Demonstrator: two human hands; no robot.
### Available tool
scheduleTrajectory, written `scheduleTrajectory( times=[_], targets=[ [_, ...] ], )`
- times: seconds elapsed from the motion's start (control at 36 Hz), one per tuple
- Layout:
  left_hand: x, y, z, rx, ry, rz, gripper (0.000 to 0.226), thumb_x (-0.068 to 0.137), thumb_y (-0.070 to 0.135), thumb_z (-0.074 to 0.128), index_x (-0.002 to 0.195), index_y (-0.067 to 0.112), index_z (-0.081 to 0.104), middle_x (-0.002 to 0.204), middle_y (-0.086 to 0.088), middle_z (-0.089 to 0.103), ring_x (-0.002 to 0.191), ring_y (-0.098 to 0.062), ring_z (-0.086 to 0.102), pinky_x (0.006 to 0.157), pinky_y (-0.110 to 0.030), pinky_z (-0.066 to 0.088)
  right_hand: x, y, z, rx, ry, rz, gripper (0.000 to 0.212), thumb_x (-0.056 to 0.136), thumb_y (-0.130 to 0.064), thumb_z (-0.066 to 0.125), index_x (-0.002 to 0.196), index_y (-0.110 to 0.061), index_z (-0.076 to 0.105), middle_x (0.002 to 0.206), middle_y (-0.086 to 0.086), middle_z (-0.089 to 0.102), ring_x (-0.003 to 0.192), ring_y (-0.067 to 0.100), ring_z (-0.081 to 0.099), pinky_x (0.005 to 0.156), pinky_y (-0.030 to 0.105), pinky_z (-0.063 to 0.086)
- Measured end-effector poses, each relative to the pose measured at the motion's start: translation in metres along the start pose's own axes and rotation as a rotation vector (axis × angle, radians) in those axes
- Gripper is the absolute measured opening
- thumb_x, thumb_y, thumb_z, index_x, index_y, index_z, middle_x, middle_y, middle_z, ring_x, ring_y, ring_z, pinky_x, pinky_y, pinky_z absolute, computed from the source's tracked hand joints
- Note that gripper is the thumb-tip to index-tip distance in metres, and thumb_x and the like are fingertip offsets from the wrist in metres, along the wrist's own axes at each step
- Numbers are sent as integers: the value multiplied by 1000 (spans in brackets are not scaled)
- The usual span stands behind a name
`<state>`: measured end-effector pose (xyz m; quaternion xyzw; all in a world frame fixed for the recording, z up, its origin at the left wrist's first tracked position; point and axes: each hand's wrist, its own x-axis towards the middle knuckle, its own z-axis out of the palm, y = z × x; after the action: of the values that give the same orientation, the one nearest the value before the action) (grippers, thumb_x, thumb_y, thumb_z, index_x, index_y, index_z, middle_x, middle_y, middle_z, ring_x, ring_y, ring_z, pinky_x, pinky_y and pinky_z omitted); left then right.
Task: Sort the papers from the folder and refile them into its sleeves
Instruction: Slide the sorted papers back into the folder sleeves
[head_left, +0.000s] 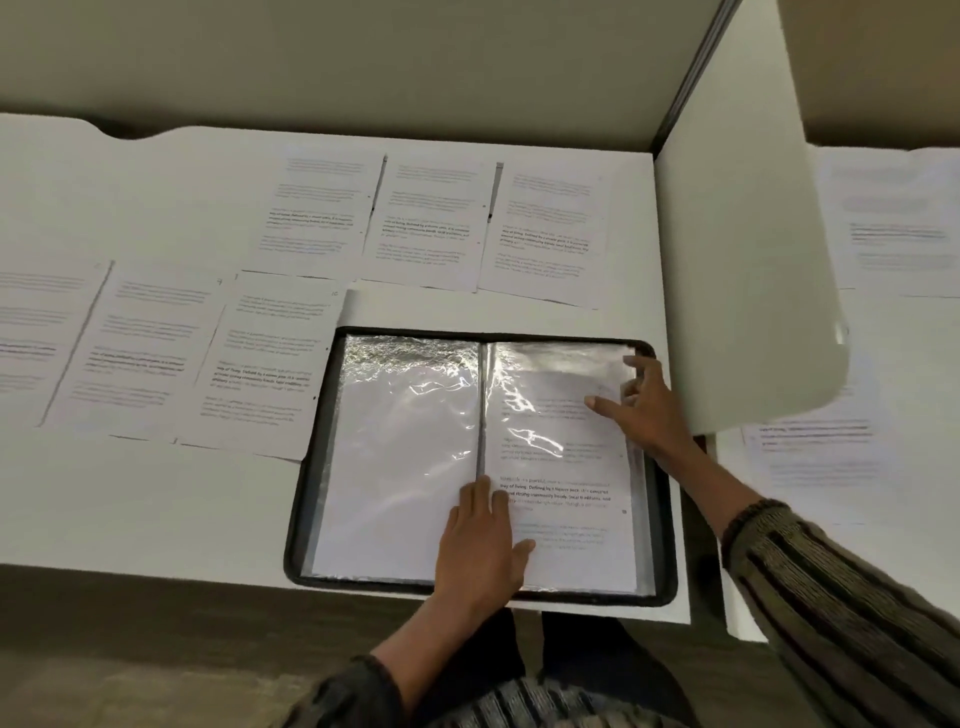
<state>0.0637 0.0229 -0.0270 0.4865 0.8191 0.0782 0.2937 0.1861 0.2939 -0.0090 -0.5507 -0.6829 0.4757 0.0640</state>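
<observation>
1. Folder (293, 540): black-rimmed, lies open flat at the near edge of the white table (156, 493), right of centre, with its near rim just over the table edge.
2. Left sleeve (395, 467): clear plastic, glare on top, holds a sheet showing its blank white side.
3. Right sleeve (519, 415): holds a printed sheet (566, 499), text up. The sheet's top edge sits below the sleeve's far edge, with crinkled plastic showing above it.
4. Left hand (480, 551): palm down, fingers straight and together, pressing on the near end of the spine, thumb spread out onto the printed sheet.
5. Right hand (649, 410): at the far right corner of the right sleeve, thumb stretched left over the plastic, fingers bent at the sleeve's outer edge. Blurred, so cannot tell whether they pinch the sleeve or only touch it.
6. Striped knit cuff (831, 587) on the right forearm.
7. Loose printed papers on the table: a far row of three (431, 223) side by side just beyond the folder, and a left row of three (140, 343), its rightmost sheet tucked slightly under the folder's left edge.
8. White divider panel (737, 260) stands just right of the folder.
9. More printed papers (898, 218) lie right of the divider.
</observation>
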Motion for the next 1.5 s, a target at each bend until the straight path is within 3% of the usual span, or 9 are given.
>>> scheduleTrajectory(
  times=[0.25,0.42,0.58,0.67,0.81,0.97,1.11,1.22,1.5],
  targets=[
    [20,-14,-28,-115,-21,-7,43,99,55,61,122,19,59,129,7,45,123,-12,47,91,-40,58,-66,31,20,67,-166,60,40,91,-31,81,128,-21,71,120,-5,75,98,8,72,81,26,60],
    [17,-3,-49,-412,6,-220,65,85,87,56,114,30,65,118,16,65,109,-7,62,95,-36,56,-111,3,19,299,-252,29,19,94,-27,76,113,-26,78,109,-10,79,100,9,75,97,43,59],
    [-7,20,-82,-722,69,-283,83,73,105,39,97,32,72,99,14,75,98,-4,69,91,-35,57,-142,-30,32,477,-502,-84,27,103,-21,63,126,-24,76,129,-3,74,124,17,67,107,37,48],
    [-20,19,-91,-841,108,-313,80,73,103,45,99,33,74,100,11,76,98,-11,73,93,-43,61,-146,-34,48,452,-567,-141,30,106,-28,59,131,-39,72,139,-16,67,132,6,59,108,30,46],
    [-39,2,-106,-656,229,-400,53,80,79,72,95,28,67,90,8,72,83,-8,67,72,-27,52,-143,-40,73,446,-705,-198,34,103,-29,63,135,-37,68,147,-20,60,139,0,51,103,11,44],
    [-48,-49,-116,-441,369,-588,13,98,36,70,91,25,71,88,9,72,84,-17,69,80,-37,58,-127,-48,107,287,-751,-284,38,106,-25,62,139,-44,63,145,-24,59,133,-1,55,112,26,46],
    [-48,-101,-122,-314,390,-747,37,94,52,74,119,24,77,109,3,77,94,-21,70,69,-29,47,-112,-53,136,13,-602,-477,42,100,-45,63,139,-54,51,149,-26,50,137,-3,47,116,37,44],
    [-41,-135,-125,-326,311,-819,30,88,49,81,78,26,66,80,6,68,73,-15,64,56,-26,41,-98,-55,158,-259,-539,-534,58,90,-62,62,145,-50,46,162,-23,32,153,5,24,122,41,33],
    [-16,-185,-115,-149,97,-637,41,83,66,75,92,28,64,93,9,67,90,-17,68,80,-33,57,-100,-77,208,-690,-414,-449,78,88,-68,55,159,-44,34,175,-5,6,161,25,5,128,50,17]
  ],
)
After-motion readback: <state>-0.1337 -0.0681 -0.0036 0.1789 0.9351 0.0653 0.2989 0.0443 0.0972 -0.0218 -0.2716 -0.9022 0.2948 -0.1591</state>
